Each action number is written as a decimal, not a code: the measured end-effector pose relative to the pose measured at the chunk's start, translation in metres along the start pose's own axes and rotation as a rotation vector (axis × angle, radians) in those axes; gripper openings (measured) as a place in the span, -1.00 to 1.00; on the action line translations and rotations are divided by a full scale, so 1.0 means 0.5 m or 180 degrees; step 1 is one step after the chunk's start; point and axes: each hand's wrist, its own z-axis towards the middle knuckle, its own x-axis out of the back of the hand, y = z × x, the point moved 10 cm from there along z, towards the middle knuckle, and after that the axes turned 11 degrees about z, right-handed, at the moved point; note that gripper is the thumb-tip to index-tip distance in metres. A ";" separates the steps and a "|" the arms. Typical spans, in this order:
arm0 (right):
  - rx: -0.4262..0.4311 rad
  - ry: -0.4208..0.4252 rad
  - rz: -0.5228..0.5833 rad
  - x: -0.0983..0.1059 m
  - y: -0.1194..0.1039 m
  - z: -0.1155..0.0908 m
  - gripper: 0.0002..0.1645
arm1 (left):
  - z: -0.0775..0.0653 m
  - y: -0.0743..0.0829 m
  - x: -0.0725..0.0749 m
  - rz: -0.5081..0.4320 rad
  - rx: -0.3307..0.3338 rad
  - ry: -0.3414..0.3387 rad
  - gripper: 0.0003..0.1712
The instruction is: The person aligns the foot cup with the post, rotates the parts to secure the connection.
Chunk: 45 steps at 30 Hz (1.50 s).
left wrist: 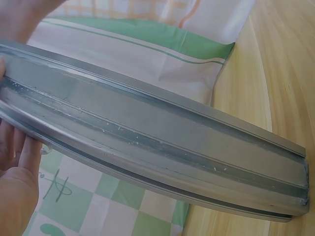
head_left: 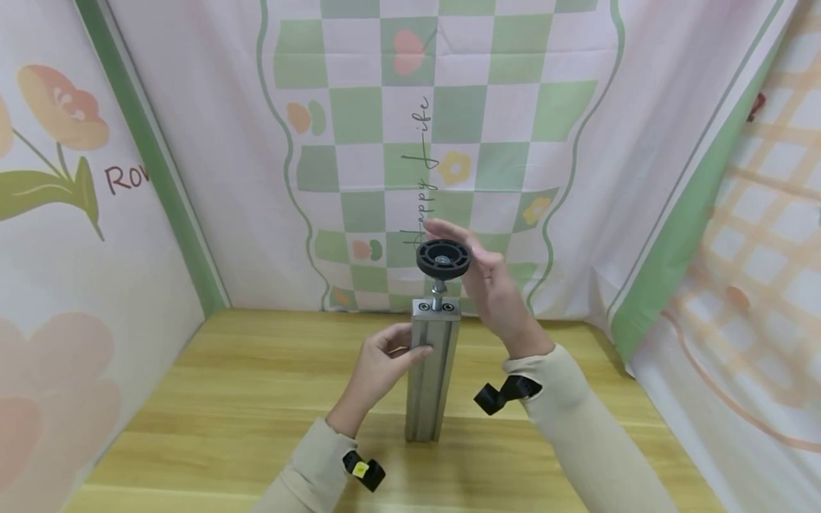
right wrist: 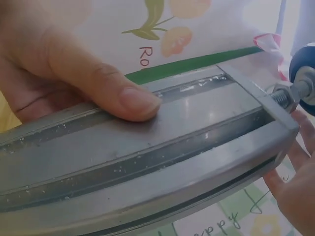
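Note:
A silver slotted aluminium profile [head_left: 432, 385] stands upright on the wooden table. My left hand [head_left: 381, 360] holds it near the top from the left, thumb across its near face and the other fingers partly hidden behind. From its end plate [head_left: 436, 308], with two screws, rises a threaded stud with a nut [right wrist: 285, 96]. A black round levelling foot [head_left: 443, 271] tops the stud. My right hand [head_left: 497, 292] is beside this foot on the right, fingers extended along its far side. In the left wrist view the profile's lower end [left wrist: 290, 182] meets the tabletop.
The wood-grain table [head_left: 256, 399] ends at a checked fabric backdrop [head_left: 359, 171]. Printed curtains enclose both sides, the left one [head_left: 58, 271] with flowers. Black wrist cameras [head_left: 507, 393] sit on both sleeves.

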 end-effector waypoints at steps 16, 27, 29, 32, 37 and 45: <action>-0.0081 -0.0076 0.0788 0.001 0.015 -0.002 -0.42 | 0.000 0.002 0.001 0.0012 0.0019 0.0029 -0.62; -0.0066 0.0048 0.0586 0.015 0.017 -0.007 -0.55 | 0.002 0.001 0.000 0.0040 0.0030 0.0032 -0.63; -0.0012 0.0204 0.0477 0.020 0.014 -0.012 -0.60 | 0.002 0.002 0.001 0.0053 0.0032 0.0040 -0.63; 0.0109 0.0523 0.0236 0.028 0.005 -0.022 -0.68 | 0.002 0.002 0.001 0.0078 0.0039 0.0043 -0.62; 0.0383 0.0935 -0.0384 0.025 -0.020 -0.033 -0.77 | 0.002 0.001 0.000 0.0089 0.0049 0.0037 -0.62; 0.0625 0.1228 -0.1457 0.001 -0.060 -0.036 -0.63 | 0.001 0.001 0.000 0.0099 0.0053 0.0013 -0.62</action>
